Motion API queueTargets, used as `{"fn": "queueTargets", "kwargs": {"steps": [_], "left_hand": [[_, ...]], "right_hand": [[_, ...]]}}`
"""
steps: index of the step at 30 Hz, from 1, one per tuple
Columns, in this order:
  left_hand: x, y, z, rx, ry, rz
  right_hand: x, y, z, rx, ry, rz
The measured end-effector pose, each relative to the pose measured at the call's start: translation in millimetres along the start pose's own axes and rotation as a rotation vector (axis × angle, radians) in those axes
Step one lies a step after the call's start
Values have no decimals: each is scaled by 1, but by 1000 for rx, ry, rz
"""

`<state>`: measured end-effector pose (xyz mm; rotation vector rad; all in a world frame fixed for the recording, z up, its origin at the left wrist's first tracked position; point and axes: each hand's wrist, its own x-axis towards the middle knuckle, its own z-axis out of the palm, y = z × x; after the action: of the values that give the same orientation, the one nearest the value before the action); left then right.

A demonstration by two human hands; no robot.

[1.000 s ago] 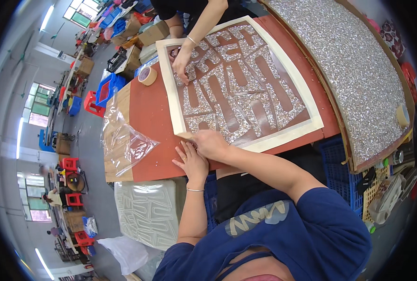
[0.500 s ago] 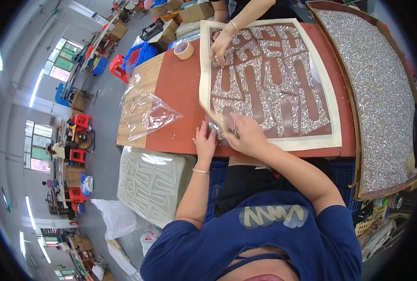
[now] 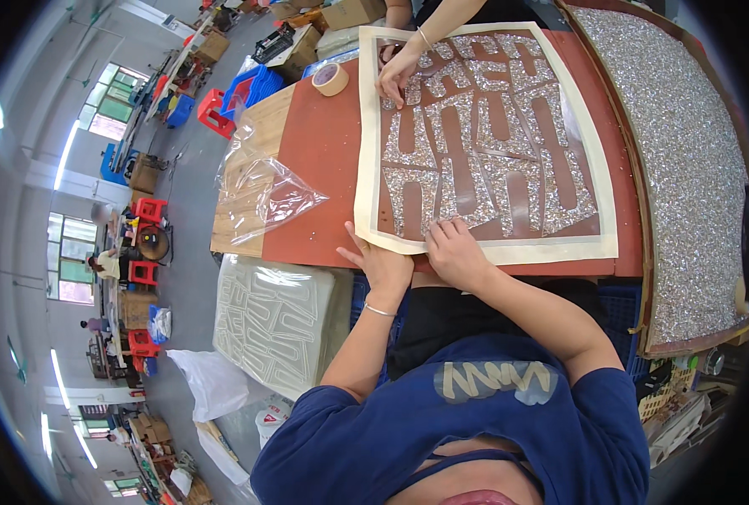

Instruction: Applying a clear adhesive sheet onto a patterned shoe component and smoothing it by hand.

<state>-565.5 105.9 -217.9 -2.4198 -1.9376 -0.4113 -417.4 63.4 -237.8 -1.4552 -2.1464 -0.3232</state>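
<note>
Tape [image 3: 330, 80] beside sheet [image 3: 461, 160], co-worker's hand [image 3: 399, 74] atop; right grip [image 3: 458, 257] pinching sheet, left grip [image 3: 387, 268] spread.

On the red-brown counter [image 3: 319, 160], left grip [image 3: 389, 268] and right grip [image 3: 458, 257] touch the near edge of a cream-bordered sheet [image 3: 543, 249], a tape roll [image 3: 334, 86] lying far left, a glitter-filled tray [image 3: 642, 215] right.

Well left of the grip and beyond it, a stack of blue baskets [image 3: 253, 91] stands near a red stool [image 3: 214, 114], with a cardboard box [image 3: 353, 13] farther beyond. Far to the left are more red stools [image 3: 143, 272], a round fan [image 3: 153, 242] and windows [image 3: 113, 101]. Left of the grip, nearer the wearer, slumps a white plastic bag [image 3: 210, 385]; rightward sit a blue crate [image 3: 629, 303] and a yellow basket [image 3: 665, 394].
</note>
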Motion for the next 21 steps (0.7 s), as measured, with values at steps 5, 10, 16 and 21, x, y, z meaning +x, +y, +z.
{"fn": "queueTargets", "kwargs": {"steps": [5,10,16,21], "left_hand": [[-20,3,21,-15,-94,229],[-17,6,22,107,-71,260],[-15,7,16,148,-25,274],[27,-21,-18,-587,-306,61]], "right_hand": [[4,1,-3,153,-27,73],[21,29,-34,332,25,379],[53,114,-71,158,250,558],[46,101,-76,355,222,378]]}}
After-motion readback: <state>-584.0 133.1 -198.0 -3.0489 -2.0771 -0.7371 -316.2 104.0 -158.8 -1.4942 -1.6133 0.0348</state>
